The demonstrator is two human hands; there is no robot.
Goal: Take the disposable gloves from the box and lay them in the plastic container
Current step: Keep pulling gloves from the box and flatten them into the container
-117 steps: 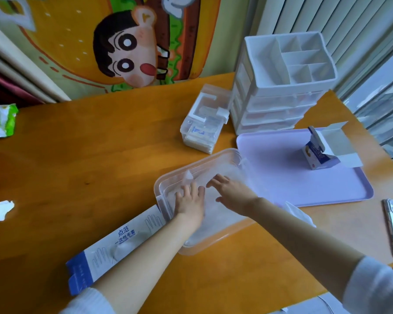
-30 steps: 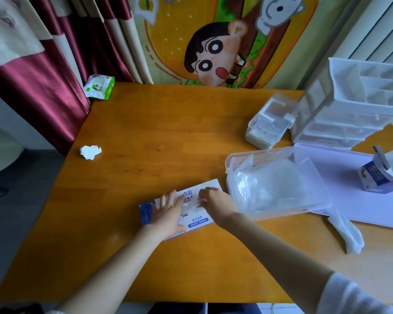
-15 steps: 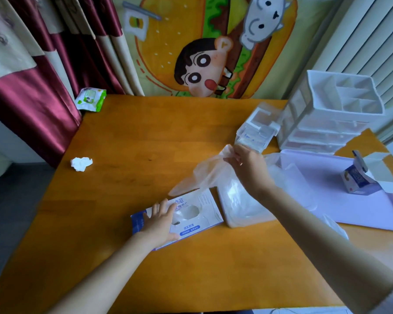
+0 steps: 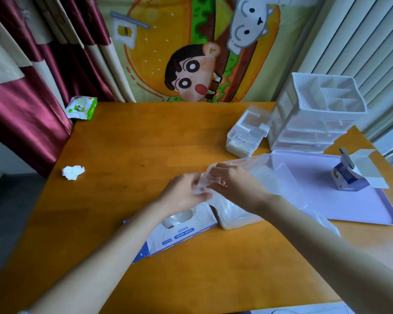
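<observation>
Left hand [image 4: 184, 191] off the box [image 4: 179, 232]; it now pinches the glove [image 4: 202, 182] with my right hand [image 4: 235, 186], which dropped to the container's [image 4: 236, 221] near-left corner.

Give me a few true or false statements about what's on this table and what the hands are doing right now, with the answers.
1. The left hand and right hand both pinch one clear glove between them. True.
2. The glove box stands upright on the purple tray. False: it lies flat on the table, beside the plastic container.
3. A crumpled tissue lies on the table's left side. True.
4. The small carton on the tray is closed. False: its top flaps stand open.
</observation>
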